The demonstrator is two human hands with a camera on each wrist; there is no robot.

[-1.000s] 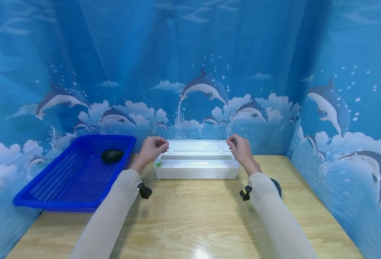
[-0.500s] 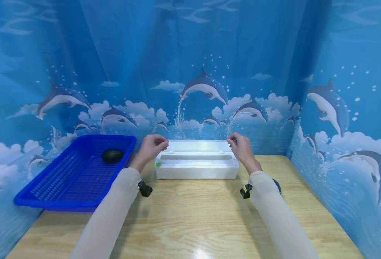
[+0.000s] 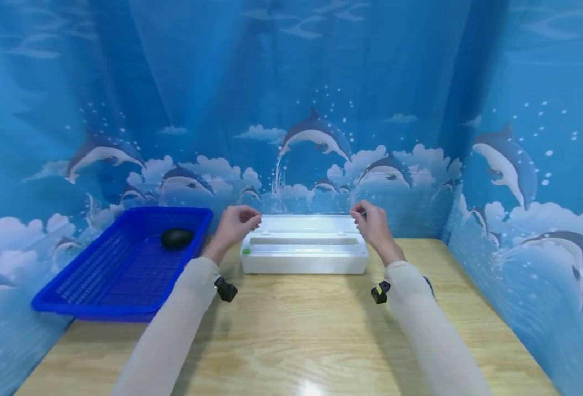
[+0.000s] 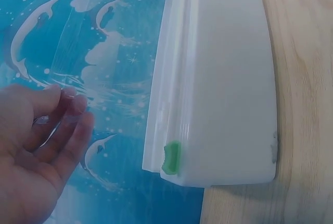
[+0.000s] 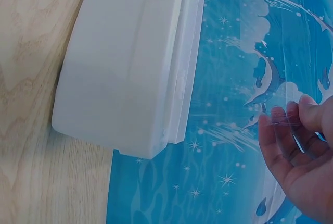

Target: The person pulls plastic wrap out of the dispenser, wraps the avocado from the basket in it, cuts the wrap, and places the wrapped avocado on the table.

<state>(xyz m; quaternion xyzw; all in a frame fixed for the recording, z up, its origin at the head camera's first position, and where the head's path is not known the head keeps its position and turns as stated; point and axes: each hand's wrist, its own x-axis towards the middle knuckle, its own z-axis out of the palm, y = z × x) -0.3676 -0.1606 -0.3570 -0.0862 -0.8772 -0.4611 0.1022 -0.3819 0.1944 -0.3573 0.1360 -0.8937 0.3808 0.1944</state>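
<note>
A white cling film dispenser (image 3: pixel 305 265) stands at the back of the table, its lid raised, with a green tab (image 4: pixel 171 158) at its left end. Thumb and fingers of my left hand (image 3: pixel 233 226) pinch clear cling film (image 4: pixel 73 47) beyond the dispenser's left end. At the other end, my right hand (image 3: pixel 374 226) pinches the same kind of thin sheet, which shows as faint creases over the fingers in the right wrist view. The film seems stretched between both hands, above and behind the box. Its full outline is too transparent to make out.
To the left stands a blue plastic basket (image 3: pixel 123 313) with a dark oval object (image 3: pixel 176 238), perhaps an avocado, in it. A dark rounded item (image 3: pixel 429 285) is mostly hidden behind the right forearm. A dolphin-print curtain (image 3: pixel 291 82) borders the wooden table (image 3: pixel 291 335).
The head view has shifted slightly, so everything sits a little further right. Both hands keep their pinch and stay almost in place relative to the dispenser.
</note>
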